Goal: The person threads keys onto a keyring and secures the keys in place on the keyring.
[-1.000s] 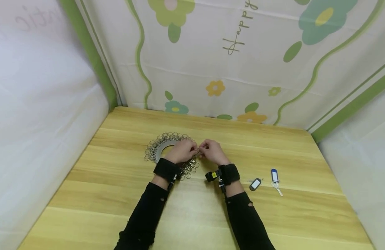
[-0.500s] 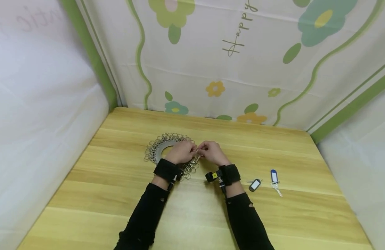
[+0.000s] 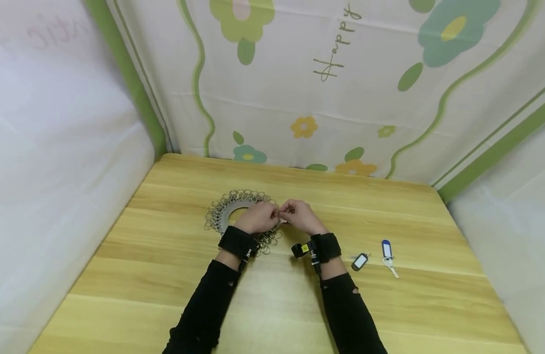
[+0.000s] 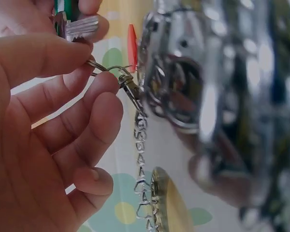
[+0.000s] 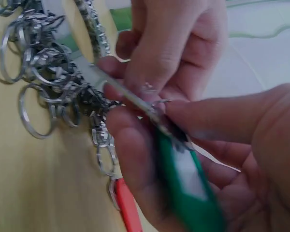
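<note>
A flat grey ring (image 3: pixel 225 216) lies on the table, with many metal clasps and split rings around its edge. My left hand (image 3: pixel 260 217) is over its right side and pinches a metal split ring (image 4: pixel 94 64) between thumb and finger. Close beside it, my right hand (image 3: pixel 300 216) holds a green key tag (image 5: pixel 183 186) with a white label. A metal key (image 5: pixel 120 88) sticks out from the tag towards the left hand's fingertips. Just where the tag's loop meets the split ring is hidden by fingers. A red key tag (image 5: pixel 128 205) hangs from a neighbouring clasp.
Right of the arms lie a black key tag (image 3: pixel 359 261) and a blue key tag (image 3: pixel 387 250) with a key. Wood-patterned table (image 3: pixel 157 305) surrounds them. Flowered cloth (image 3: pixel 263 98) rises at the back, with white cloth sides left and right.
Both hands stay together at the ring's right side, with only small finger movements. The small piece between the fingertips has changed its angle. The head view has shifted slightly.
</note>
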{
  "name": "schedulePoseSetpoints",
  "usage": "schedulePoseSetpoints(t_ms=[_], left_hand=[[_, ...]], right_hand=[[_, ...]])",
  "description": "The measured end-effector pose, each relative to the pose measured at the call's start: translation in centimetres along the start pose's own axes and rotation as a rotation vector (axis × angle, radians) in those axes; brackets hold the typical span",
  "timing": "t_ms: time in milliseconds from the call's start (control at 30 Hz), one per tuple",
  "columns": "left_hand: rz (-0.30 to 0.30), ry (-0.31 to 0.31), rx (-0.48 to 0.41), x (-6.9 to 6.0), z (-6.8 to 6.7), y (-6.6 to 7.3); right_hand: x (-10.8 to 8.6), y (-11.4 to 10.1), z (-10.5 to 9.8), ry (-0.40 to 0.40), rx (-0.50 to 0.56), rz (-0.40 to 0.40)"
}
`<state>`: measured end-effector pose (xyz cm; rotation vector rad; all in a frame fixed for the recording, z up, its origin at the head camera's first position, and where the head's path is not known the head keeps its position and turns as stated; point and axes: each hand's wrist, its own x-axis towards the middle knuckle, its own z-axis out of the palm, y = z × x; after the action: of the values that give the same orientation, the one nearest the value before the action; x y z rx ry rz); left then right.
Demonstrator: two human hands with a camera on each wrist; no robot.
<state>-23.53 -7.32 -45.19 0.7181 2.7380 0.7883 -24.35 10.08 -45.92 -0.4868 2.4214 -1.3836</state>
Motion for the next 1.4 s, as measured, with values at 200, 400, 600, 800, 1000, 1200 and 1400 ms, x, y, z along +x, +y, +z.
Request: schedulePoseSetpoints(t_ms=[200, 400, 600, 800, 1000, 1200, 1400], left_hand=[[0.002, 0.021, 0.008, -0.1, 0.1, -0.1], [0.003, 0.004, -0.024, -0.3, -0.1, -0.1], [-0.005, 0.017, -0.025, -0.4, -0.3, -0.6], [-0.026, 0.009, -0.059, -0.8, -0.8, -1.1], [-0.050, 0.002, -0.049, -0.9, -1.0, -1.1], [-0.052, 0.010, -0.045, -1.2, -1.0, -1.1], [-0.065, -0.012, -0.045, -1.5, -1.3, -1.3]], right_hand=[[0.0, -0.4, -0.5, -0.097, -0.122, -0.012], [0.7, -0.8, -1.3, -0.159, -0.337, -0.037], [1.8, -0.3, -1.9, -0.233, -0.514, -0.094], [2.2, -0.4, -2.1, -0.273, -0.616, -0.101], [1.8, -0.2, -2.4, -0.276, -0.719, -0.151], [1.5, 0.3, -2.5, -0.241, -0.802, -0.290], [1.4, 0.9, -2.9, -0.207, -0.814, -0.313]])
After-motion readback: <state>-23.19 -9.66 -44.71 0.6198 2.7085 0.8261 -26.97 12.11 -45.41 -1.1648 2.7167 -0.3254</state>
